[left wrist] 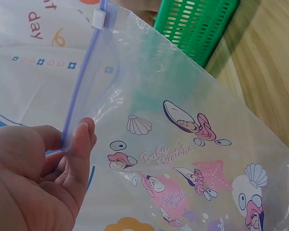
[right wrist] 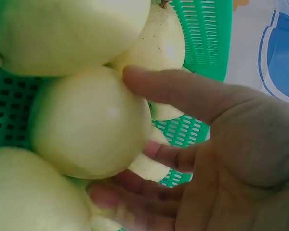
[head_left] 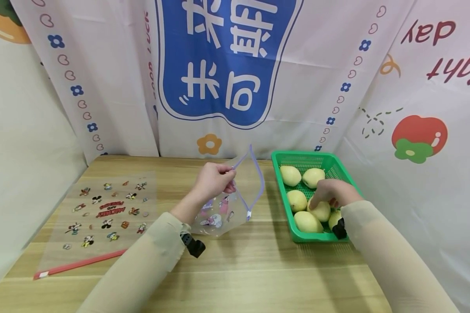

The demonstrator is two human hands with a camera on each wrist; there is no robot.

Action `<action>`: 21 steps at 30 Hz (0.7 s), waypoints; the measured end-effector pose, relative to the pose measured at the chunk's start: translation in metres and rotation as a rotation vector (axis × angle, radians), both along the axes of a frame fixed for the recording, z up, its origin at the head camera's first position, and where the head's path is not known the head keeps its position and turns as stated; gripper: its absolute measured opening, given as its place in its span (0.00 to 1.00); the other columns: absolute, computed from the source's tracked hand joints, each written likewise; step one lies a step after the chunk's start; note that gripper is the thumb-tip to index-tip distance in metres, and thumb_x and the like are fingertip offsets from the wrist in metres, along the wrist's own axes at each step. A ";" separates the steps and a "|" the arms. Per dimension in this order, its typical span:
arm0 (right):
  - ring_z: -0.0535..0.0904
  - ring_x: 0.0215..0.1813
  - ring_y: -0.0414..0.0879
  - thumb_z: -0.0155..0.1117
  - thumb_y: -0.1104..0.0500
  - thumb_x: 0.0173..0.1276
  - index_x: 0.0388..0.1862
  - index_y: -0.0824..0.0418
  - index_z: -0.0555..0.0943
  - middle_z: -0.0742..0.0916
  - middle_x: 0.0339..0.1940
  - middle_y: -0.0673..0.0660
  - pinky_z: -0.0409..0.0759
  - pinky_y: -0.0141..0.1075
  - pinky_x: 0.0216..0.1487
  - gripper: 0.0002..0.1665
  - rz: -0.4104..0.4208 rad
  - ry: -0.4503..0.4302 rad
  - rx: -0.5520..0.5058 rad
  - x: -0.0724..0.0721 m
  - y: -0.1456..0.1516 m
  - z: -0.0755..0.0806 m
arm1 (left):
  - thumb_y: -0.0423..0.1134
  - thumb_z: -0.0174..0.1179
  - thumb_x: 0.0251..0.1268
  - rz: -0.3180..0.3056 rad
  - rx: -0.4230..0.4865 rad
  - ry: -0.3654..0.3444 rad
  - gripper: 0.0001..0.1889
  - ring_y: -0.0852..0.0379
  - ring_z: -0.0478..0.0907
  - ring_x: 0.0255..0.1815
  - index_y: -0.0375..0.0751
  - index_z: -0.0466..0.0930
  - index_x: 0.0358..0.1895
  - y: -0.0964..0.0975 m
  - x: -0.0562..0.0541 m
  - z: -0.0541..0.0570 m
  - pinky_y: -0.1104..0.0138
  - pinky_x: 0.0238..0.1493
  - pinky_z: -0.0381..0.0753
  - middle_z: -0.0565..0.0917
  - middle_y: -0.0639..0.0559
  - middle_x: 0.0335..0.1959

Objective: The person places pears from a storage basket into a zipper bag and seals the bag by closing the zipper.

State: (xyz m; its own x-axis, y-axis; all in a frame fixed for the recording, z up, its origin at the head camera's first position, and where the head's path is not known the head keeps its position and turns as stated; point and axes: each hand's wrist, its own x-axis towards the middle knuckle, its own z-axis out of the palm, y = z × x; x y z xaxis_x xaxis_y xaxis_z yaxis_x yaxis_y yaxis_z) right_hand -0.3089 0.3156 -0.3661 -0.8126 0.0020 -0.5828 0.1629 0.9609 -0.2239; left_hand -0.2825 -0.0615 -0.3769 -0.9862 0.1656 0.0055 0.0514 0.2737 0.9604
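My left hand (head_left: 215,180) pinches the purple zip edge of a clear zip bag (left wrist: 154,101) between thumb and fingers. The bag's mouth gapes toward the right, its white slider (head_left: 249,214) at the near end, and pink cartoon prints cover its side. Inside a green basket (head_left: 303,237), my right hand (head_left: 334,192) is around a pale yellow pear (right wrist: 94,122). Its thumb lies against the top of the pear, with the fingers curled below. Several other pears (head_left: 307,222) lie around it in the basket; the hand and wrist partly cover some.
A second clear zip bag (head_left: 113,204) with cartoon prints and a red zip (head_left: 82,262) lies flat on the left of the wooden table (head_left: 235,278). Printed white cloth (head_left: 117,87) hangs behind the table and along both sides. The basket stands near the right-hand cloth.
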 end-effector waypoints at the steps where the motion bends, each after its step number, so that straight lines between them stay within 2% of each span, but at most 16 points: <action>1: 0.83 0.43 0.57 0.81 0.48 0.64 0.49 0.63 0.85 0.85 0.45 0.60 0.87 0.43 0.44 0.23 0.013 -0.002 0.003 0.000 -0.001 0.000 | 0.34 0.61 0.83 0.000 0.000 -0.002 0.15 0.61 0.88 0.22 0.28 0.88 0.61 0.000 0.000 0.000 0.64 0.34 0.95 0.91 0.43 0.27; 4: 0.81 0.35 0.50 0.80 0.49 0.64 0.36 0.56 0.85 0.84 0.36 0.54 0.83 0.37 0.36 0.15 0.065 -0.018 0.013 0.000 -0.003 -0.001 | 0.34 0.61 0.83 -0.001 0.000 -0.009 0.15 0.61 0.88 0.22 0.28 0.88 0.61 0.000 0.001 0.002 0.69 0.31 0.93 0.91 0.42 0.28; 7: 0.76 0.28 0.45 0.80 0.51 0.64 0.30 0.54 0.81 0.81 0.30 0.51 0.79 0.33 0.31 0.16 0.120 -0.039 0.013 0.000 -0.004 -0.001 | 0.34 0.61 0.83 -0.005 0.001 -0.012 0.15 0.61 0.88 0.22 0.28 0.88 0.61 0.000 0.002 0.003 0.69 0.31 0.93 0.91 0.42 0.28; 10: 0.78 0.28 0.46 0.82 0.51 0.64 0.38 0.59 0.82 0.82 0.36 0.52 0.81 0.34 0.31 0.18 0.150 -0.048 0.011 0.001 -0.003 -0.001 | 0.34 0.61 0.83 -0.006 0.004 -0.011 0.15 0.62 0.88 0.22 0.27 0.88 0.60 0.000 0.001 0.004 0.68 0.32 0.93 0.91 0.42 0.28; 11: 0.80 0.30 0.48 0.82 0.51 0.64 0.44 0.61 0.82 0.83 0.41 0.53 0.83 0.36 0.32 0.20 0.157 -0.048 0.007 0.001 -0.002 0.000 | 0.34 0.61 0.83 -0.007 0.005 -0.010 0.15 0.62 0.88 0.22 0.27 0.88 0.60 0.000 0.001 0.004 0.68 0.32 0.93 0.91 0.41 0.28; 14: 0.82 0.35 0.49 0.82 0.50 0.65 0.50 0.63 0.82 0.83 0.47 0.55 0.87 0.38 0.38 0.25 0.174 -0.045 0.007 0.001 0.001 0.000 | 0.34 0.60 0.83 -0.007 0.006 -0.009 0.15 0.61 0.88 0.22 0.27 0.88 0.60 0.001 0.001 0.003 0.68 0.31 0.93 0.91 0.42 0.28; 17: 0.79 0.35 0.46 0.79 0.48 0.67 0.37 0.58 0.80 0.81 0.38 0.53 0.85 0.36 0.36 0.19 0.164 -0.030 0.005 0.000 0.004 0.001 | 0.34 0.61 0.83 -0.009 0.006 -0.012 0.15 0.61 0.88 0.22 0.27 0.88 0.60 0.000 0.001 0.004 0.69 0.31 0.93 0.91 0.41 0.28; 18: 0.77 0.33 0.45 0.78 0.47 0.67 0.31 0.56 0.78 0.79 0.33 0.51 0.83 0.34 0.34 0.19 0.155 -0.018 0.003 -0.001 0.006 0.002 | 0.34 0.60 0.83 -0.008 0.007 -0.014 0.15 0.61 0.88 0.22 0.27 0.88 0.60 0.000 0.001 0.004 0.69 0.31 0.93 0.91 0.41 0.28; 21: 0.72 0.26 0.44 0.75 0.44 0.69 0.26 0.53 0.72 0.74 0.24 0.48 0.76 0.33 0.29 0.24 0.100 0.039 -0.031 -0.004 0.009 0.005 | 0.34 0.60 0.83 -0.004 0.013 -0.016 0.15 0.60 0.88 0.22 0.27 0.88 0.60 -0.001 0.000 0.003 0.68 0.31 0.93 0.91 0.41 0.29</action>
